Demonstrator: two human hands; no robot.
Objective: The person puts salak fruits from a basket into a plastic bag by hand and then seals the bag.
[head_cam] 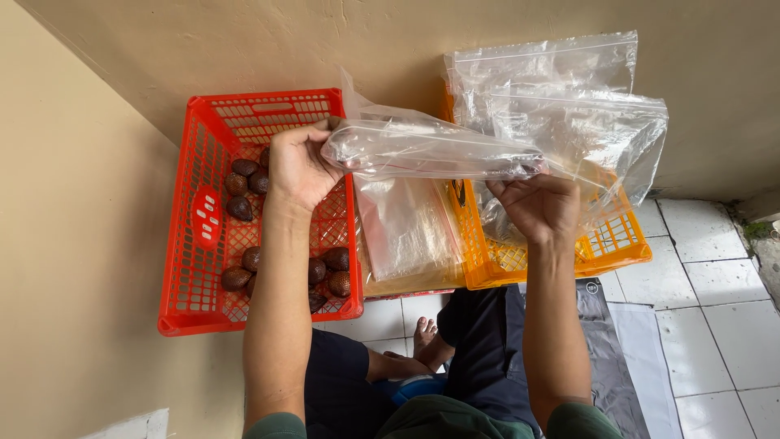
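Observation:
My left hand [299,167] and my right hand [536,203] hold a clear plastic zip bag [431,150] stretched between them, each gripping one end of its top edge. The bag hangs over the gap between a red plastic basket [195,244] on the left and an orange plastic basket [617,248] on the right. Several brown scaly fruits [242,187] lie in the red basket under my left arm.
More clear zip bags [569,89] stand piled in the orange basket against the beige wall [162,41]. Another clear bag [406,228] lies between the baskets. My crossed legs and a bare foot [424,329] rest on white floor tiles [707,325], beside a dark mat [605,358].

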